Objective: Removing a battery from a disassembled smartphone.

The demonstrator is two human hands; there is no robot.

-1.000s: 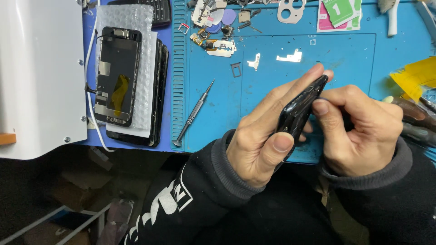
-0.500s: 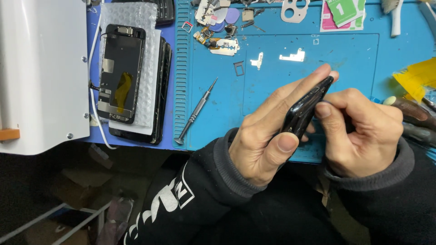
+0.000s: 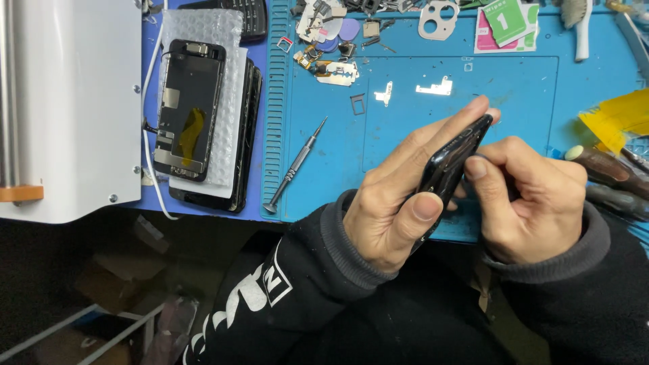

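Below, at about five o'clock from the centre of my head-camera view, both hands meet over the near edge of a blue work mat [image 3: 520,88]. My left hand [image 3: 399,203] is closed around a black phone body [image 3: 451,165], held edge-on and tilted so its top end points toward one o'clock; the fingers run along its far side and the thumb presses the near side. My right hand [image 3: 534,203] is curled against the phone's right side, the thumb tip touching its edge; I cannot tell whether it grips anything of its own. Both wrists are in black sleeves with grey cuffs.

At nine o'clock from the hands, a slim screwdriver [image 3: 295,165] lies slanted on the mat, well apart from them. Farther toward ten o'clock, an opened phone display assembly [image 3: 188,111] rests on a sheet of bubble wrap [image 3: 230,74], stacked over more dark phones. A white machine housing [image 3: 67,108] fills the nine o'clock edge.

Toward twelve o'clock, small metal brackets [image 3: 434,88] and a heap of loose phone parts [image 3: 328,40] lie on the mat. At three o'clock, dark tool handles [image 3: 608,172] sit just beside the right hand, below a yellow sheet [image 3: 618,118].
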